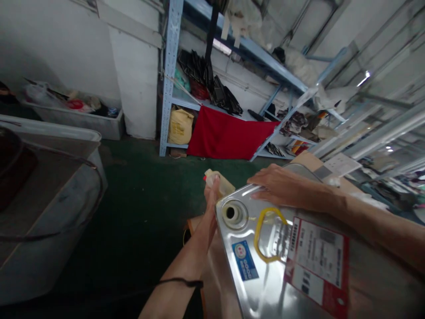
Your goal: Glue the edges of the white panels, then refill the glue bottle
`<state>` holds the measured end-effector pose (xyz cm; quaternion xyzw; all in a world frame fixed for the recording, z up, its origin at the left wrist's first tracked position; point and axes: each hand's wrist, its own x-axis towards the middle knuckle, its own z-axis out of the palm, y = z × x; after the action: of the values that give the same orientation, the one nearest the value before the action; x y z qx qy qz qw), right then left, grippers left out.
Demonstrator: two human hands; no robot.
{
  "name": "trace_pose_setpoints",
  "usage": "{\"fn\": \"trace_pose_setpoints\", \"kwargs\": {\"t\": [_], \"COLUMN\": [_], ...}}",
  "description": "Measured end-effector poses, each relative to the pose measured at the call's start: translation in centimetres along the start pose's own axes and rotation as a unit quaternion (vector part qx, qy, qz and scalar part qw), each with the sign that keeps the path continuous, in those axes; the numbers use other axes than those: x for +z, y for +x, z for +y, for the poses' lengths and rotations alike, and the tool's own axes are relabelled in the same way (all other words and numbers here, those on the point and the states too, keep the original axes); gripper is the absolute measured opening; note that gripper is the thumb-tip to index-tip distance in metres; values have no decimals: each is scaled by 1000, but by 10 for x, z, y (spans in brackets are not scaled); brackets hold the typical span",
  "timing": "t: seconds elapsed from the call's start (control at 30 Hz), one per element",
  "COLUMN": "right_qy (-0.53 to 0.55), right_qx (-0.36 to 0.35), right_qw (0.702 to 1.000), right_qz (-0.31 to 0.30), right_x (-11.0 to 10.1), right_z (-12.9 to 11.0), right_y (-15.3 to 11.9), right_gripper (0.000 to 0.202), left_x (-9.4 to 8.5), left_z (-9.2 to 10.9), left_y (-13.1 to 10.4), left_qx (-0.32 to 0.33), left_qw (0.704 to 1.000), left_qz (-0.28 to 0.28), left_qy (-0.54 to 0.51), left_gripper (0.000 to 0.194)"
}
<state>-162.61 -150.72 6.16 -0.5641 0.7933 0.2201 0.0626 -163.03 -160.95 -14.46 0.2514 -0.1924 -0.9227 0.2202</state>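
A large silver metal can [226, 248] lies in front of me, with a round open spout [231, 214] near its corner and a yellow handle [259, 228] on its top face. My left hand [211, 191] is closed around a small pale, translucent plastic bottle [225, 184], just beyond the can's spout corner. The bottle is tilted and partly hidden by the hand and the can. My right hand [274, 182] lies over the can's far edge, fingers stretched along the metal. Whether liquid is flowing cannot be made out.
Blue metal shelving [168, 79] stands ahead, with a red cloth [232, 133] hanging from it and a yellow sack [181, 126] low down. A big white tub [66, 212] is on the left. Behind it, a grey bin [79, 125] sits by the wall. Green floor [133, 190] lies between.
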Motion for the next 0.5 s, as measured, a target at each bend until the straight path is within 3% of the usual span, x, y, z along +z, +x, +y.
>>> {"fn": "trace_pose_setpoints", "kwargs": {"t": [0.2,0.5], "right_qy": [32,1], "right_qx": [31,28], "right_qw": [999,1000], "right_qz": [-5,-9], "right_x": [2,-1], "right_z": [21,4], "right_y": [-6,10], "right_gripper": [25,30], "left_x": [17,-4], "left_z": [-12,-9], "left_y": [22,12], "left_qx": [-12,-12], "left_qw": [1000,999], "left_qz": [-11,-41], "left_qy": [4,29], "left_gripper": [55,58]}}
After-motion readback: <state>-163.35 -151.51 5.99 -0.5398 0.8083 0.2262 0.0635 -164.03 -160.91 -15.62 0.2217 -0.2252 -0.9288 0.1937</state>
